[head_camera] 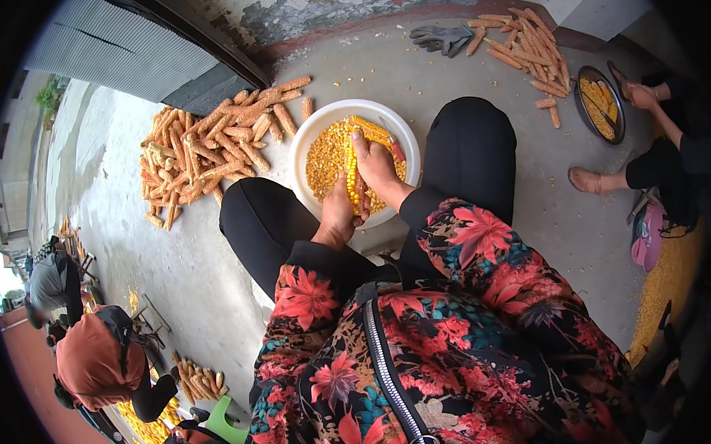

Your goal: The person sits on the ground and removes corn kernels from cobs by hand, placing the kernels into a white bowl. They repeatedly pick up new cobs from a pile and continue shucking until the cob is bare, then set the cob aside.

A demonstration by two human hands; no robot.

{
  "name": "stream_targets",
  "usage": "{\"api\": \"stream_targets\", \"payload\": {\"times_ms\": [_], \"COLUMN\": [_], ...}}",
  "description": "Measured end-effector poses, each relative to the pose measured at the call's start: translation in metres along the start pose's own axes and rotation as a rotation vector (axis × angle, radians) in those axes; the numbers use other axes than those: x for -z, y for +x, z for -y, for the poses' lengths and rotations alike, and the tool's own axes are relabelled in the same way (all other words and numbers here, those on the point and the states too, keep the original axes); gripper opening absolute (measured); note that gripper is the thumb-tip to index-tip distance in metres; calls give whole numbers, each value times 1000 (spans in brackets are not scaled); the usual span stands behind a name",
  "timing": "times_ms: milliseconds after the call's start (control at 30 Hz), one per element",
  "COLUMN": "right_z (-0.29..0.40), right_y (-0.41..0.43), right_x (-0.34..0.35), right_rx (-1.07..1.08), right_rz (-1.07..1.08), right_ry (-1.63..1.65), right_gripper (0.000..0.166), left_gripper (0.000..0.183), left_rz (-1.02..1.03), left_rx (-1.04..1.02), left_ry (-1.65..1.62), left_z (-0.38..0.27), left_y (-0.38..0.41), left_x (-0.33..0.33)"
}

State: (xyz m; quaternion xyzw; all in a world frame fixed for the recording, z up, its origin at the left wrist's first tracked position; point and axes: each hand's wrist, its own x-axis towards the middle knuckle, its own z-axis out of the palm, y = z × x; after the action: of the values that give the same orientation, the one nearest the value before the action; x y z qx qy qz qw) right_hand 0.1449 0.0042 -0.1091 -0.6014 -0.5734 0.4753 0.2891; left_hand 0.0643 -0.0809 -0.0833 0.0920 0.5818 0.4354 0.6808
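A partly shelled corn cob (351,173), yellow kernels along one side and bare on the other, is held between my hands over a white plastic basin (297,156). My left hand (336,214) wraps the cob's near end. My right hand (377,166) grips its upper part, thumb extended along it. Loose corn kernels (323,155) fill much of the basin. Another corn cob, still bearing kernels (368,128), rests inside by the far rim. Beside it leans a red-handled tool with a thin metal shaft (396,149). My wrists hide part of the near rim.
Bare corncobs (203,145) are heaped left of the basin, and more cobs (529,51) lie far right near grey gloves (441,38). A person's hand (643,97) is near a metal bowl of corn (600,104). Other people (102,358) sit at lower left.
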Motion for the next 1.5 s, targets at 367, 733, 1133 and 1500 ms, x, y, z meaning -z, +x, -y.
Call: {"api": "stream_targets", "payload": {"times_ms": [367, 733, 1133, 1500], "right_z": [-7, -6, -15, -14], "right_y": [4, 6, 11, 1], "right_x": [-2, 2, -9, -4], "right_rx": [238, -32, 142, 172], "right_rz": [-75, 48, -193, 32], "right_ry": [-280, 8, 23, -49], "right_gripper": [53, 59, 58, 54], "left_gripper": [41, 43, 42, 42], "left_rz": [66, -19, 51, -72], "left_rx": [38, 7, 1, -36], "left_ry": [-110, 13, -106, 76], "left_z": [4, 1, 3, 3], "left_y": [-1, -15, -10, -8], "left_x": [5, 6, 9, 5]}}
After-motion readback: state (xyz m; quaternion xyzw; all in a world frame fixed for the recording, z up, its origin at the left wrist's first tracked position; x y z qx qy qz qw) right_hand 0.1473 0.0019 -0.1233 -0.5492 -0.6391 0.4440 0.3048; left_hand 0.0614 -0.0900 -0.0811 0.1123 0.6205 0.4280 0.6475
